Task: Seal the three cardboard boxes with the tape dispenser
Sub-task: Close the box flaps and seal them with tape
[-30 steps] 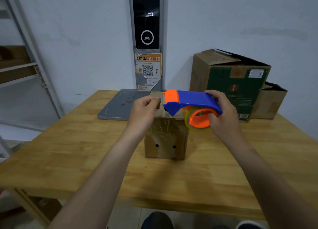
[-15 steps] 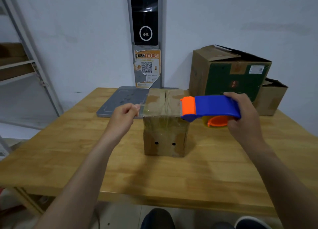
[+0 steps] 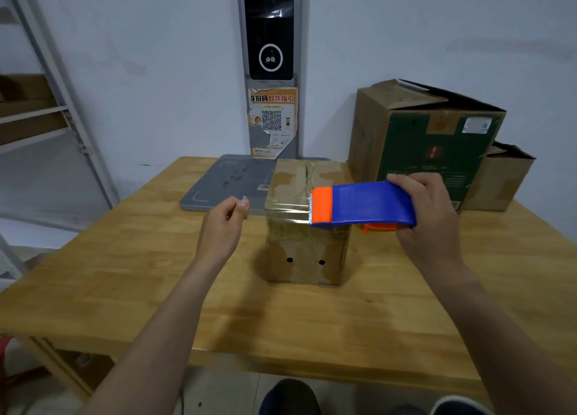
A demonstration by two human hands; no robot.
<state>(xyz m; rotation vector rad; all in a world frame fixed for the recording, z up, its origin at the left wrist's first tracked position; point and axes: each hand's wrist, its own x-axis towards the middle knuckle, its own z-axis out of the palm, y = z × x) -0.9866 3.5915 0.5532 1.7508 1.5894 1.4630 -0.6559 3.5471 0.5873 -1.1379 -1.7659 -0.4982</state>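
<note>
Wooden table (image 3: 125,274), small box (image 3: 306,258): my right hand (image 3: 427,214) grips the tape dispenser (image 3: 365,204) over it. Left hand (image 3: 223,230) curls alongside, can't tell if I'm pinching anything

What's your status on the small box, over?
Left hand pinching tape. Right hand gripping dispenser, tape across small box top. Green box and brown box behind, flaps open. Nothing blocking.

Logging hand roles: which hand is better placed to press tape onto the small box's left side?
Left. Left hand is beside that side, pinching the tape end; right hand grips the tape dispenser.
</note>
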